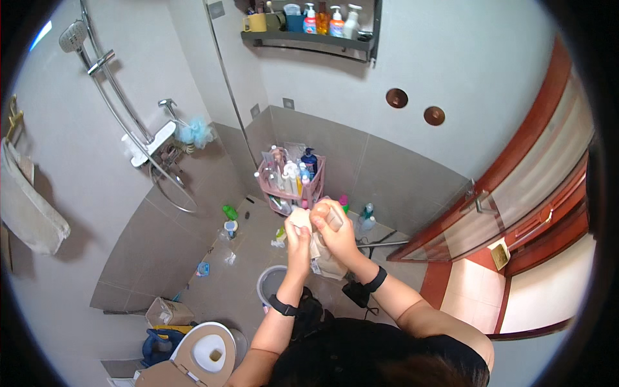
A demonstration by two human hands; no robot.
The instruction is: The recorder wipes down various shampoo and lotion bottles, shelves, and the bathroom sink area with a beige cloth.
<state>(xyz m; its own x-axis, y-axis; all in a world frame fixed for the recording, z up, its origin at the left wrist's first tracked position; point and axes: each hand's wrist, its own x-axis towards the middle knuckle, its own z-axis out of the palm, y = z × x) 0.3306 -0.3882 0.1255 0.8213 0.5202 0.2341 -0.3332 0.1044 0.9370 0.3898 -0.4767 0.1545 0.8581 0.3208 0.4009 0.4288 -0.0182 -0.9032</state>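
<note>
Both my hands are raised close together in front of me, near the middle of the view. My left hand (300,249) grips a small cream-coloured piece (300,217); its exact kind is unclear. In my right hand (339,239) is a pale container (334,220) with a rounded peach-coloured end (319,211), which touches or nearly touches the cream piece. Below the hands appears a beige cloth-like item (331,266) with a small white tag (315,267); the hands partly cover it, and what supports it cannot be seen.
Beyond my hands stands a pink tiered rack (290,195) full of bottles. A grey bucket (263,281) is by my left forearm, with a toilet (226,334) at lower left. Small bottles and wrappers lie on the tiled floor (227,295). A red-framed door (527,145) is at right.
</note>
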